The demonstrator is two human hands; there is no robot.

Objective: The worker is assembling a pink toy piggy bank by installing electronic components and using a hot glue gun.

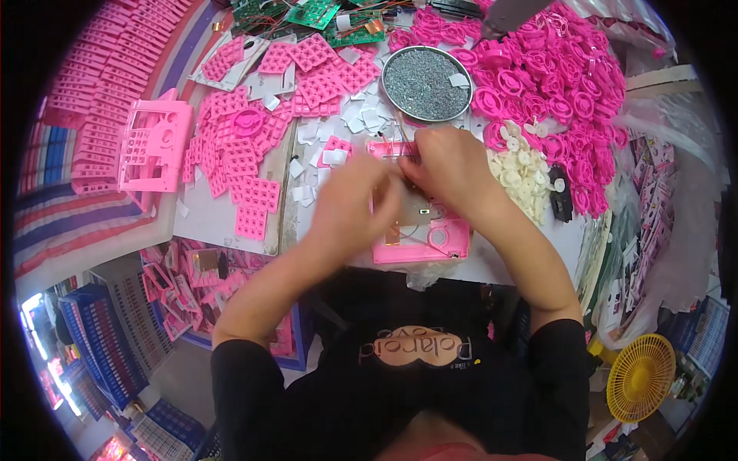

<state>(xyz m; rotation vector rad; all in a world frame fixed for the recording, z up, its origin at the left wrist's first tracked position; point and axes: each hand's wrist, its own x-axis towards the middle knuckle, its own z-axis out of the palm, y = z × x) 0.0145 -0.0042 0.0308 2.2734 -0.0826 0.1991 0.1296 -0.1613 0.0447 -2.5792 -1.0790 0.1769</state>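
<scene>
Pink plastic casing (421, 244), flat and rectangular, lay on the white counter (231, 223) directly before the person. Both hands were on it: the left hand (350, 203), blurred, covered its left part, so whether its fingers were closed could not be told; the right hand (450, 165) had fingers pinched together at thin wires (406, 142) near the casing's top edge. A round tin of small screws (427, 83) sat just beyond.

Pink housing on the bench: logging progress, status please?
Both hands, left hand and right hand, on pink housing. Grip unclear, blurred. Screw tray behind, apart.
</scene>
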